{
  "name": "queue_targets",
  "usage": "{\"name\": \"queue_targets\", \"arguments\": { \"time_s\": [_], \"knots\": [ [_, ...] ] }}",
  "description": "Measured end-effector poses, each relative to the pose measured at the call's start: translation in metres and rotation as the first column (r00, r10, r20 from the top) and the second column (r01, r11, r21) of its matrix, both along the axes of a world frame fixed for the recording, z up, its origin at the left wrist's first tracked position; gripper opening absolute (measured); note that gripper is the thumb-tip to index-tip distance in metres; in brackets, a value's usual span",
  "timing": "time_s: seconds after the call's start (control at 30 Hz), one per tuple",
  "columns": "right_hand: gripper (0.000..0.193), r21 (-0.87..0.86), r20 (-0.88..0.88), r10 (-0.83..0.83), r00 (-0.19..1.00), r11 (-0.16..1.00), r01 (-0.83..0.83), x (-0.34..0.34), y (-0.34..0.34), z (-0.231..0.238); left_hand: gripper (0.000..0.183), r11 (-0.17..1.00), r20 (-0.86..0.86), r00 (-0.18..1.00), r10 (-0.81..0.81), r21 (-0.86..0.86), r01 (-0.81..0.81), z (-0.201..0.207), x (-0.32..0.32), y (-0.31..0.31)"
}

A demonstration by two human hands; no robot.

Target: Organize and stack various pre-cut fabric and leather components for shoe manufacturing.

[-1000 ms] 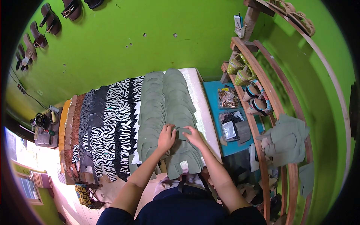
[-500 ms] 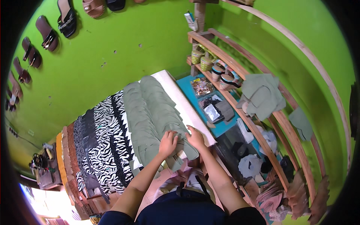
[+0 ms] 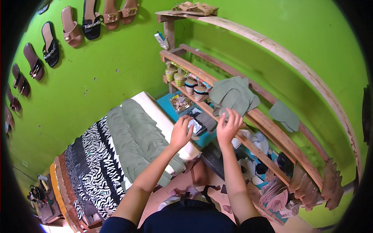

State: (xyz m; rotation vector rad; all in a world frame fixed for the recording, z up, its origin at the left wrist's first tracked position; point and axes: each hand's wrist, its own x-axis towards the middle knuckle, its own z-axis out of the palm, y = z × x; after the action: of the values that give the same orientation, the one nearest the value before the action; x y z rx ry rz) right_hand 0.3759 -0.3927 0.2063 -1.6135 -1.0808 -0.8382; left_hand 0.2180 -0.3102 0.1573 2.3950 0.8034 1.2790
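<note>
My right hand is raised just below a pile of grey-green cut pieces that lies across the wooden rack's rails. Its fingers are apart and curved, close to the pile's lower edge; whether they touch it I cannot tell. Over the edge of the table, my left hand hovers with fingers loosely bent and nothing in it. Left of it, overlapping rows of grey-green cut pieces cover part of the table beside a bare white strip.
Zebra-patterned pieces and other coloured rows fill the table's left part. The wooden rack stands on the right, with wedge sandals on it. Boxes of trimmings sit on a blue surface behind. Sandals hang on the green wall.
Both hands have left the grey-green rows on the table and moved right, the right one up to the pile on the rack. The view has turned to the right.
</note>
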Motion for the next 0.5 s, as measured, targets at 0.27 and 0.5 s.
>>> {"name": "queue_targets", "arguments": {
  "time_s": [0.27,0.5],
  "knots": [
    [0.034,-0.157,0.071,-0.391,0.918,0.904,0.397,0.07,-0.004,0.06,0.028,0.964,0.002,0.996,-0.088,0.252,0.085,0.091,0.086,0.005],
    [0.01,-0.138,0.042,-0.297,0.954,0.944,0.3,0.09,-0.003,0.054,0.032,0.951,0.003,1.0,-0.016,0.31,0.014,0.108,0.121,0.017]
  ]
}}
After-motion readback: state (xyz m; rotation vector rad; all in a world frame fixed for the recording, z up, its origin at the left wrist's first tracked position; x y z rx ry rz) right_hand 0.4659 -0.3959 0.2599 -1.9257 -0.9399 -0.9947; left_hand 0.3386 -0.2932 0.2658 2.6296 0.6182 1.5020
